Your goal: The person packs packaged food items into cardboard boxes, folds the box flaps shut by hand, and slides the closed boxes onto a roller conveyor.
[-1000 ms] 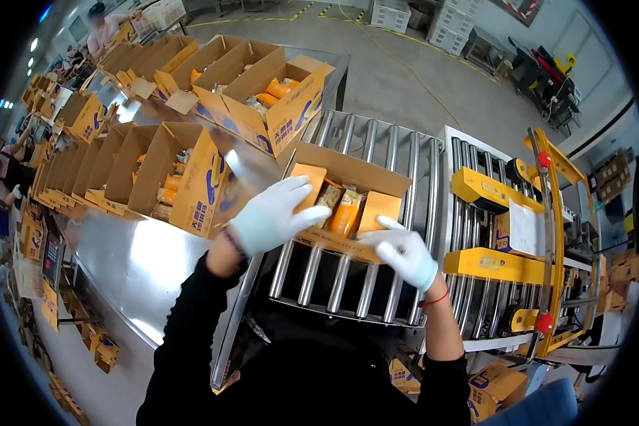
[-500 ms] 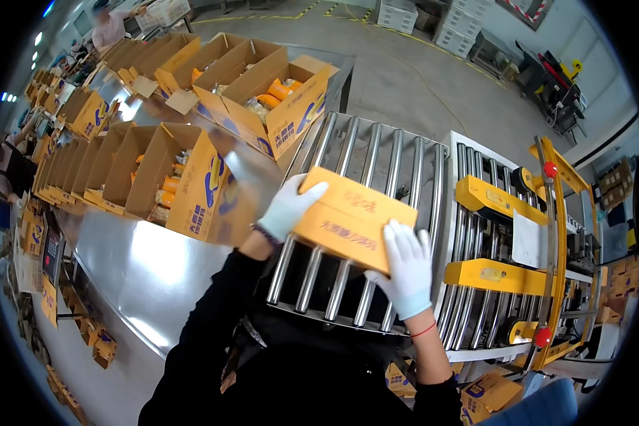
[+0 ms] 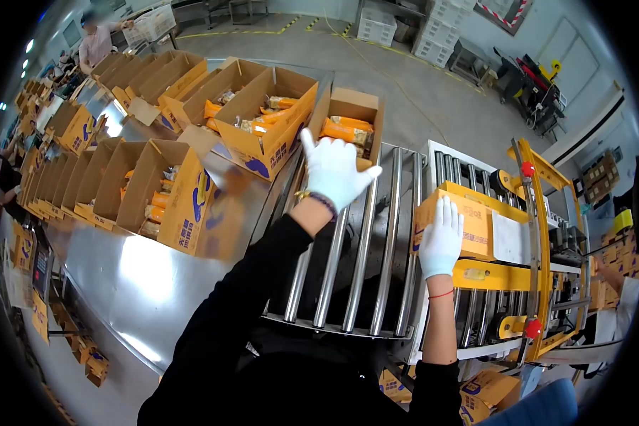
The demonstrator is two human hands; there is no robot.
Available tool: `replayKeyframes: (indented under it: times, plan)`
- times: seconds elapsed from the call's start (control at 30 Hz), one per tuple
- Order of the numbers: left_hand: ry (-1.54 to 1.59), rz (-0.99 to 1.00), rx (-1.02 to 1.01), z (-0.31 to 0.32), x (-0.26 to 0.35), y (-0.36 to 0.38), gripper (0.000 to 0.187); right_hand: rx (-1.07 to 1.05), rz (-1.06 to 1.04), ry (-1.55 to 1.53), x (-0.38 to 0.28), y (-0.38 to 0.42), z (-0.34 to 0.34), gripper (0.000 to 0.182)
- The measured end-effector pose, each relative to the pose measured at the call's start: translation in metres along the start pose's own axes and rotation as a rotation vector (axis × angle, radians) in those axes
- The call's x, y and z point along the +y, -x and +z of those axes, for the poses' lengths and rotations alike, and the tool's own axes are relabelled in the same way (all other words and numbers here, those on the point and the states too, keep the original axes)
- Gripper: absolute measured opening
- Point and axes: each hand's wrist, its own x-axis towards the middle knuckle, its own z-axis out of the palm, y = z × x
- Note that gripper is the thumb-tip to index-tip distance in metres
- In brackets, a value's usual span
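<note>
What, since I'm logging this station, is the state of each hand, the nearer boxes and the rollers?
Left hand: open, fingers spread.
Right hand: fingers straight and together, on the closed box.
Closed box: top shut; taping unclear.
Box beyond the left hand: open, orange packets inside.
Near row's front box: open, packets inside.
Far row's front box: open, packets inside.
Rollers: turning or still, cannot tell.

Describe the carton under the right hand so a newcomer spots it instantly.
Find the yellow-framed machine, just right of the silver roller conveyor. Between its two yellow side guides sits the carton, with the right hand on it. Unlike the open cartons on the metal table, its top is closed.
</note>
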Motion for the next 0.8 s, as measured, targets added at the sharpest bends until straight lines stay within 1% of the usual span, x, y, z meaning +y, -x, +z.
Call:
replayKeyframes:
  times: [0.03, 0.07, 0.1, 0.13, 0.17, 0.2, 0.23, 0.27, 0.3, 0.33, 0.37, 0.43, 0.47, 0.5, 0.57, 0.6, 0.63, 0.7, 0.73, 0.77, 0.8]
  plan:
    - [-0.012, 0.076, 0.149, 0.002, -0.001, -0.003, 0.069, -0.037, 0.025, 0.039, 0.006, -0.002, 0.002, 0.07]
    - [-0.032, 0.092, 0.128, 0.006, 0.003, -0.003, 0.065, 0.014, 0.03, 0.053, 0.01, -0.003, 0.005, 0.064]
    - [-0.052, 0.112, 0.103, 0.012, 0.008, -0.002, 0.06, 0.019, 0.034, 0.058, 0.017, 0.001, 0.006, 0.064]
    - [-0.016, 0.151, 0.16, 0.009, 0.008, 0.009, 0.049, 0.025, 0.018, 0.052, 0.02, 0.007, 0.002, 0.059]
    - [0.044, 0.21, 0.159, 0.007, 0.003, 0.021, 0.041, 0.03, 0.004, 0.046, 0.022, 0.012, -0.003, 0.054]
    - [0.093, 0.319, 0.214, 0.01, -0.009, 0.035, 0.035, 0.084, -0.067, -0.109, 0.022, 0.018, -0.006, 0.049]
    - [0.142, 0.428, 0.267, 0.013, -0.026, 0.051, 0.03, 0.026, -0.086, -0.203, 0.013, 0.022, -0.017, 0.055]
    - [0.197, 0.478, 0.239, 0.004, -0.043, 0.068, 0.023, -0.015, -0.058, -0.343, 0.005, 0.029, -0.014, 0.06]
    - [0.251, 0.529, 0.209, -0.009, -0.06, 0.085, 0.017, -0.054, -0.027, -0.484, 0.0, 0.037, -0.007, 0.066]
    - [0.292, 0.545, 0.226, -0.02, -0.077, 0.096, 0.013, -0.078, 0.007, -0.557, 0.0, 0.05, 0.016, 0.077]
    - [0.332, 0.558, 0.245, -0.028, -0.091, 0.106, 0.011, -0.147, 0.128, -0.703, -0.01, 0.054, 0.024, 0.082]
    - [0.416, 0.333, 0.28, -0.041, -0.108, 0.124, 0.015, -0.193, 0.254, -1.174, -0.026, 0.053, 0.046, 0.093]
    - [0.482, 0.308, 0.246, -0.04, -0.119, 0.126, 0.025, -0.76, 0.328, -1.21, -0.031, 0.031, 0.011, 0.098]
    - [0.478, 0.305, 0.248, -0.038, -0.123, 0.129, 0.025, -0.399, 0.21, -1.373, -0.054, 0.043, 0.004, 0.092]
    - [0.959, 0.199, -0.077, -0.046, -0.112, 0.131, 0.036, 0.061, -0.106, -0.876, -0.088, 0.029, -0.036, 0.085]
    - [0.854, 0.207, -0.095, -0.048, -0.105, 0.129, 0.036, 0.038, -0.268, -0.751, -0.085, 0.031, -0.035, 0.08]
    - [0.861, 0.207, -0.101, -0.045, -0.101, 0.123, 0.036, -0.073, -0.238, -0.831, -0.088, 0.026, -0.045, 0.065]
    - [0.698, 0.123, -0.155, -0.039, -0.099, 0.103, 0.042, -0.21, -0.333, -0.877, -0.077, 0.019, -0.038, 0.047]
    - [0.59, 0.195, -0.087, -0.028, -0.099, 0.089, 0.048, -0.176, -0.279, -0.943, -0.073, 0.013, -0.037, 0.037]
    - [0.544, 0.287, 0.003, -0.006, -0.101, 0.075, 0.041, -0.258, -0.071, -1.091, -0.069, 0.005, -0.032, 0.048]
    - [0.464, 0.28, 0.125, 0.017, -0.097, 0.066, 0.04, -0.305, -0.079, -0.827, -0.074, -0.016, -0.048, 0.055]
